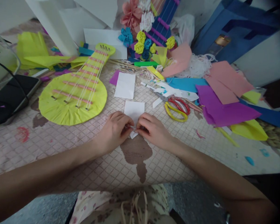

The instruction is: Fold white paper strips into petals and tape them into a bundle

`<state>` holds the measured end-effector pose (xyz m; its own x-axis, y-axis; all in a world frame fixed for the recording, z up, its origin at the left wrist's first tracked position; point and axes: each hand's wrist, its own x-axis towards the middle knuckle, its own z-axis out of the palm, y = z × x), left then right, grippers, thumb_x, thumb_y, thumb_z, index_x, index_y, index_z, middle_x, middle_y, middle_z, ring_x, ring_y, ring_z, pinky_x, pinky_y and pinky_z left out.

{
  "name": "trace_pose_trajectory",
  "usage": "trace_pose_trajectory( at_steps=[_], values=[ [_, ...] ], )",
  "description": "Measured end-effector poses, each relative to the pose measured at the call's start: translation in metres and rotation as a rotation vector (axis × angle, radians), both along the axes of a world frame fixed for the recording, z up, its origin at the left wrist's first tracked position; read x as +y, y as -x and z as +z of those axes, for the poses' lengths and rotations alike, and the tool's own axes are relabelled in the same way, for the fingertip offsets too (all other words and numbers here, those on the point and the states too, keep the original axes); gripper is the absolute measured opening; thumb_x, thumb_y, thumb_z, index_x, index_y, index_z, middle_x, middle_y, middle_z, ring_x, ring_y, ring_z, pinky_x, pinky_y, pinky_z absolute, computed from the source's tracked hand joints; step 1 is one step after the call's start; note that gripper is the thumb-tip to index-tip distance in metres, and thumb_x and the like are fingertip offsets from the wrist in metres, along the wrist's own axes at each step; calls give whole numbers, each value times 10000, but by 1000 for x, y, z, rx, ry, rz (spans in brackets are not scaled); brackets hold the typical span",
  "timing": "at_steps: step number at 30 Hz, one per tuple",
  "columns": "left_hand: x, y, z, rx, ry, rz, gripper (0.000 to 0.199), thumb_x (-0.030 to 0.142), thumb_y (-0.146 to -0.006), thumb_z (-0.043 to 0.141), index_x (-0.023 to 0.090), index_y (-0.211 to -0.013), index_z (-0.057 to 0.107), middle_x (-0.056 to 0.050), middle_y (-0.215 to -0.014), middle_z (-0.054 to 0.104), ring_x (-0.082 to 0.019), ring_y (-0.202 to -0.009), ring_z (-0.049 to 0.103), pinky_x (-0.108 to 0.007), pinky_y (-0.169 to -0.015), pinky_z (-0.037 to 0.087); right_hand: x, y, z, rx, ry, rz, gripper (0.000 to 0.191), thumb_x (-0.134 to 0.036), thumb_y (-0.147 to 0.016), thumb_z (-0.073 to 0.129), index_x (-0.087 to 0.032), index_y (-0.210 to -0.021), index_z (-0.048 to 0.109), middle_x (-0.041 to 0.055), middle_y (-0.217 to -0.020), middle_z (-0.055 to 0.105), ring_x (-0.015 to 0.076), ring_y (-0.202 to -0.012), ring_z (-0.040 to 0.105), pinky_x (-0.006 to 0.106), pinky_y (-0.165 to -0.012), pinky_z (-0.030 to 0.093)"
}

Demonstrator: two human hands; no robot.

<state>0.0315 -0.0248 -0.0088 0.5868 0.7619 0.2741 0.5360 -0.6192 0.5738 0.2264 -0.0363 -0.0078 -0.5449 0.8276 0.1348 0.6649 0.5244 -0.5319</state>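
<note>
A small white piece of paper lies on the quilted tablecloth in front of me. My left hand pinches its near part from the left, and my right hand pinches it from the right. The fingertips almost meet over the paper, where the near end looks folded or bunched. Just beyond lies a second white paper rectangle, untouched. To the left of my hands rests a yellow paper-covered toy lute with pink crossbars and white strings.
Scissors with red and yellow handles lie to the right, near white paper scraps. Further right are purple crepe paper and pink sheets. Paper flowers and a blue bag stand behind. A phone lies far left.
</note>
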Motion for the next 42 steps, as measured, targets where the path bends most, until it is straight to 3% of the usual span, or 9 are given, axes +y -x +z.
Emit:
trace_pose_trajectory(
  at_steps=[17, 27, 36, 42],
  values=[
    [-3, -1, -1, 79, -48, -13, 49, 128, -855, 488, 168, -842, 513, -45, -836, 581, -209, -894, 489, -378, -813, 417, 1, 1, 0, 47, -30, 15, 93, -187, -864, 558, -197, -811, 482, 35, -898, 486, 169, -869, 476, 301, -774, 407],
    [0, 4, 2, 89, -23, -88, 167, 191, -913, 433, 165, -857, 588, -65, -865, 559, -214, -917, 477, -389, -842, 427, 0, 0, 0, 58, -20, 41, 70, -204, -870, 532, -191, -804, 512, 51, -907, 505, 193, -899, 465, 338, -801, 405],
    [-3, 7, 5, 178, -20, -107, 146, 150, -817, 528, 159, -956, 569, -88, -976, 550, -248, -995, 468, -426, -879, 417, -4, 4, 2, -29, -30, 27, 141, -205, -775, 609, -192, -833, 481, 67, -957, 496, 219, -918, 455, 356, -804, 406],
    [-2, 9, 4, 186, -1, -113, 194, 185, -789, 576, 177, -982, 565, -82, -1000, 562, -261, -1025, 470, -437, -893, 408, -4, 3, 7, -45, -6, 27, 268, -297, -717, 678, -193, -857, 474, 74, -977, 495, 237, -928, 455, 385, -819, 409]
  ],
)
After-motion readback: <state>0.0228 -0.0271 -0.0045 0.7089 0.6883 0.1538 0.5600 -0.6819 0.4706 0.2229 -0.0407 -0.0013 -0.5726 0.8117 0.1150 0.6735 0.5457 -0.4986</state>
